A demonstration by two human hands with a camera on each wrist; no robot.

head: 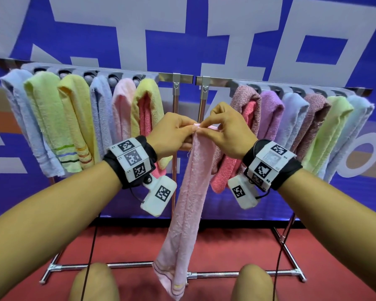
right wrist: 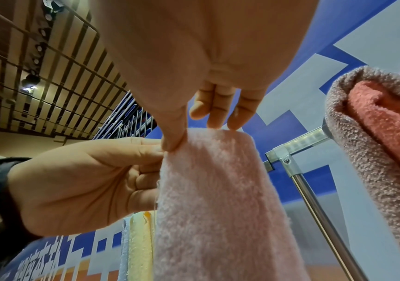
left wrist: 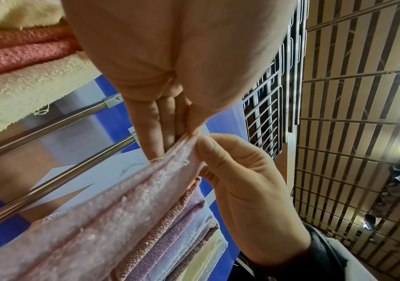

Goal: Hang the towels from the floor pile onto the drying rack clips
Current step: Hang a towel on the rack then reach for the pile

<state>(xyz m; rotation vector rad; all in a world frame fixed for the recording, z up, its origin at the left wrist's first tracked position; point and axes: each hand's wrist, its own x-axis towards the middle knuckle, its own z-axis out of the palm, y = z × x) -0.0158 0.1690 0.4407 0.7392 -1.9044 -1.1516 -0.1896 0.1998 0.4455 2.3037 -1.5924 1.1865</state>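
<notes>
A pale pink towel [head: 191,192], folded lengthwise, hangs down in front of the gap between two drying racks. My left hand [head: 189,130] pinches its top edge from the left. My right hand [head: 204,128] pinches the same edge from the right, thumb tips almost touching. In the left wrist view my left fingers [left wrist: 160,133] press the towel's [left wrist: 122,209] folded edge against the thumb. In the right wrist view my right thumb and fingers [right wrist: 174,140] pinch the towel's [right wrist: 218,190] top corner. Several coloured towels hang from grey clips [head: 88,78] on the left rack and on the right rack [head: 276,90].
The racks' upright poles [head: 175,109] stand just behind my hands. Their metal feet [head: 126,266] lie on the red floor. A blue banner [head: 96,29] fills the background. My knees [head: 96,281] and wrist-camera cables are at the bottom.
</notes>
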